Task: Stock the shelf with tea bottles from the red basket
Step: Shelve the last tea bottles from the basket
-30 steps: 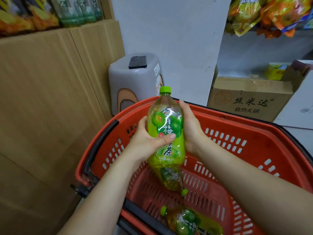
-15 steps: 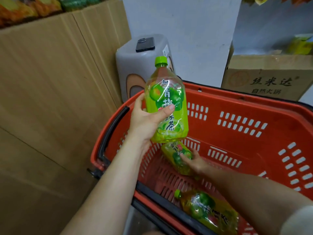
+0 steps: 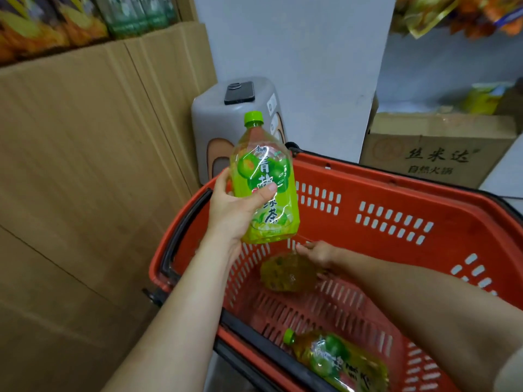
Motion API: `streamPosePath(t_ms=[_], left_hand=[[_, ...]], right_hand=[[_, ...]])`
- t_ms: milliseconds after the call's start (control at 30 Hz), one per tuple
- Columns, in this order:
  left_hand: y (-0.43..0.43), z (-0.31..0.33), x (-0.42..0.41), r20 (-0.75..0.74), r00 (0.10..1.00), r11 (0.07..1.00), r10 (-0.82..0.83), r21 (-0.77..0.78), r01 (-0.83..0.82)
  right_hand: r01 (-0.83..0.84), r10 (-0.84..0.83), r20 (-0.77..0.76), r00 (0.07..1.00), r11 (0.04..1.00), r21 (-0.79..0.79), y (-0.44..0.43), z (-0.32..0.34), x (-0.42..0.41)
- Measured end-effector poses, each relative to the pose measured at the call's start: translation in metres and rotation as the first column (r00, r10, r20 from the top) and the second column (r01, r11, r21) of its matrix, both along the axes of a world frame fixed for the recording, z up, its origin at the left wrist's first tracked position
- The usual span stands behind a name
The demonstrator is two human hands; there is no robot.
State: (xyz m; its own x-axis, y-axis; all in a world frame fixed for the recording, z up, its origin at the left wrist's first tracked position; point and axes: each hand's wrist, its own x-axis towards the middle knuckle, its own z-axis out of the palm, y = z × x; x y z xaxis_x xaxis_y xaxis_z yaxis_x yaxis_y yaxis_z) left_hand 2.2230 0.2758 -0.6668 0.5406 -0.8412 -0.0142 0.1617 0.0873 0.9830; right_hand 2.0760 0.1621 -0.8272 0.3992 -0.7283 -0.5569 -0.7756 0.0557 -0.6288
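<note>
My left hand [image 3: 236, 206] grips a green-labelled tea bottle [image 3: 266, 190] with a green cap, upright above the left rim of the red basket [image 3: 396, 193]. My right hand [image 3: 318, 254] reaches down inside the basket and holds a second tea bottle [image 3: 287, 274], seen blurred with its bottom toward me. A third tea bottle [image 3: 336, 359] lies on its side at the near end of the basket. The shelf [image 3: 85, 21] at top left carries snack bags and green bottles.
A wall of flat cardboard [image 3: 85, 165] stands at the left. A grey stool [image 3: 215, 123] with a black phone [image 3: 240, 92] on top stands behind the basket. A cardboard box [image 3: 435, 148] sits at the right, snack bags [image 3: 452, 12] hang above.
My right hand let go of the upright bottle, went down into the basket and took hold of a second bottle. My left hand keeps the first bottle, now held alone.
</note>
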Motion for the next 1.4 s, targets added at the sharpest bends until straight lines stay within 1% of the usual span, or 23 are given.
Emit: streamPosePath(t_ms=[67,133,167,233,267,300,367,433,533,567,633,733,833,933,1033,1133,1267,1333,1400], left_hand=[[0.001,0.002,0.001,-0.006,1.0,1.0,0.013,-0.016,-0.013],[0.003,0.005,0.001,-0.008,1.0,0.999,0.026,-0.034,-0.026],[0.004,0.006,0.0,-0.009,0.999,0.998,0.031,-0.048,-0.032],[0.007,0.008,0.0,-0.007,0.999,0.996,0.041,-0.075,-0.041],[0.01,0.01,0.0,-0.014,0.999,0.995,0.046,-0.09,-0.047],[0.013,0.012,-0.001,-0.029,0.998,0.992,0.054,-0.11,-0.057],[0.021,0.021,-0.001,-0.065,0.995,0.985,0.07,-0.153,-0.079],[0.03,0.034,0.002,-0.089,0.993,0.978,0.073,-0.189,-0.089],[0.052,0.066,0.016,-0.047,0.996,0.96,0.07,-0.268,-0.08],[0.062,0.079,0.022,-0.029,0.997,0.954,0.071,-0.291,-0.077],[0.088,0.106,0.038,-0.009,0.997,0.941,0.074,-0.33,-0.073],[0.135,0.144,0.066,0.034,0.992,0.929,0.12,-0.356,-0.1],[0.192,0.178,0.096,0.058,0.971,0.908,0.232,-0.371,-0.195],[0.254,0.204,0.124,0.109,0.922,0.868,0.371,-0.393,-0.303],[0.312,0.226,0.146,0.169,0.838,0.808,0.519,-0.418,-0.416],[0.364,0.245,0.165,0.203,0.737,0.736,0.645,-0.425,-0.527],[0.423,0.265,0.189,0.274,0.629,0.681,0.727,-0.407,-0.609],[0.448,0.267,0.202,0.262,0.6,0.651,0.756,-0.399,-0.646],[0.469,0.265,0.215,0.241,0.59,0.634,0.771,-0.381,-0.673]], right_hand=[[-0.035,0.036,-0.022,0.999,0.999,0.037,-0.004,0.029,-0.004],[-0.051,0.05,0.006,0.999,0.994,0.094,-0.002,0.068,-0.012],[-0.066,0.066,-0.002,0.998,0.996,0.063,-0.004,0.09,-0.017],[-0.141,0.127,-0.098,0.987,0.978,-0.152,-0.007,0.137,-0.022],[-0.183,0.15,-0.136,0.979,0.944,-0.274,-0.005,0.161,-0.023],[-0.204,0.156,-0.153,0.976,0.902,-0.381,-0.003,0.18,-0.025],[-0.226,0.161,-0.163,0.973,0.785,-0.577,0.002,0.221,-0.029],[-0.214,0.173,-0.129,0.976,0.689,-0.692,0.011,0.264,-0.028],[-0.172,0.22,-0.058,0.974,0.541,-0.823,0.027,0.333,-0.02],[-0.141,0.246,-0.014,0.969,0.507,-0.85,0.033,0.353,-0.015],[-0.082,0.33,0.095,0.939,0.482,-0.872,0.05,0.387,0.001],[-0.001,0.471,0.267,0.841,0.495,-0.869,0.082,0.424,0.038],[0.069,0.592,0.395,0.702,0.495,-0.866,0.116,0.452,0.083],[0.136,0.668,0.501,0.55,0.52,-0.843,0.148,0.473,0.129],[0.149,0.736,0.531,0.421,0.522,-0.84,0.188,0.49,0.174],[0.127,0.792,0.516,0.325,0.505,-0.854,0.232,0.509,0.213],[0.123,0.801,0.566,0.195,0.553,-0.824,0.278,0.528,0.264],[0.1,0.796,0.59,0.133,0.582,-0.807,0.3,0.533,0.287],[0.065,0.8,0.59,0.104,0.587,-0.807,0.323,0.536,0.307]])
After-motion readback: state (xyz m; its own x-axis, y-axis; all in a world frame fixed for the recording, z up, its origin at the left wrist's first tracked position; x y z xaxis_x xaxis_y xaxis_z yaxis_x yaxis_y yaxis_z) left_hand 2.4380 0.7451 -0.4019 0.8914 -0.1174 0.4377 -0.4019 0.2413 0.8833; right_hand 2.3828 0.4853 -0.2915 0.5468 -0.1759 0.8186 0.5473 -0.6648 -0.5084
